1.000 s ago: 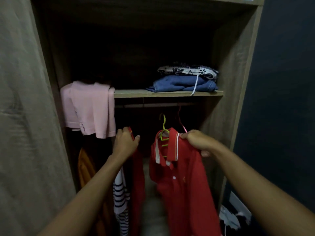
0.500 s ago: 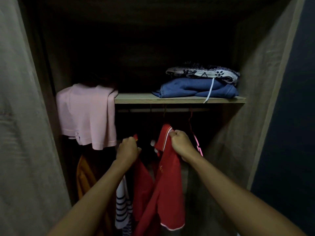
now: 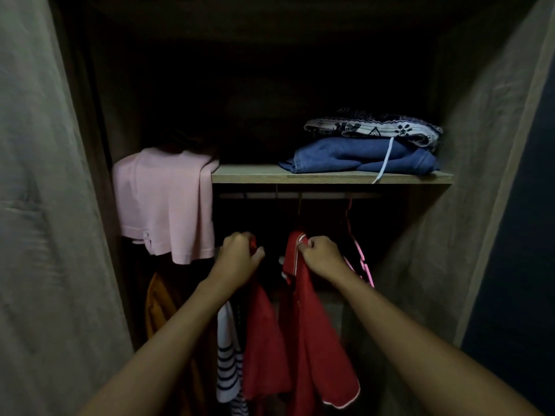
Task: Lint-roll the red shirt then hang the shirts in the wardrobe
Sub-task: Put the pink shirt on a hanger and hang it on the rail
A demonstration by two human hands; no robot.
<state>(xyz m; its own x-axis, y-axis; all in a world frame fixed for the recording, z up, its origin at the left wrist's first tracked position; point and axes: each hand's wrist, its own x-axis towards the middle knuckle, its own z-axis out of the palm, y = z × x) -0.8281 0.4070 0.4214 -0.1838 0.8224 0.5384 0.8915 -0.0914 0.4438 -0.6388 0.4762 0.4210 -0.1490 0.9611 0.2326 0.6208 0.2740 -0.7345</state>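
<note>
- Hands first: our left hand (image 3: 238,259) is curled in a tight grip on the shoulder of a red garment (image 3: 264,340) hanging below the rail; our right hand (image 3: 322,255) pinches the white-trimmed collar of the red shirt (image 3: 315,340), fingers pressed together on the cloth.
- We see the red shirt hanging edge-on just right of centre, its hem with a pale border low in the frame; it hangs just beside the other red garment, with a dark narrow gap between the two at collar height.
- Left of our left forearm hang a striped shirt (image 3: 226,364) and an orange garment (image 3: 159,307), packed close against the wardrobe's left wall (image 3: 45,235).
- Right of the red shirt hangs a pink hanger (image 3: 362,262), tilted, just behind our right wrist; beyond it we find open dark room up to the right wall (image 3: 468,205).
- The rail (image 3: 300,195) runs just under the shelf (image 3: 330,177), whose front edge sits above both hands; whether the shirt's hanger hook is on the rail we cannot tell in the dark.
- On the shelf a pink top (image 3: 165,202) drapes over the left end, its hem near our left hand; folded blue jeans (image 3: 360,157) under a patterned cloth (image 3: 372,127) sit at the right end, a white cord dangling over the edge.
</note>
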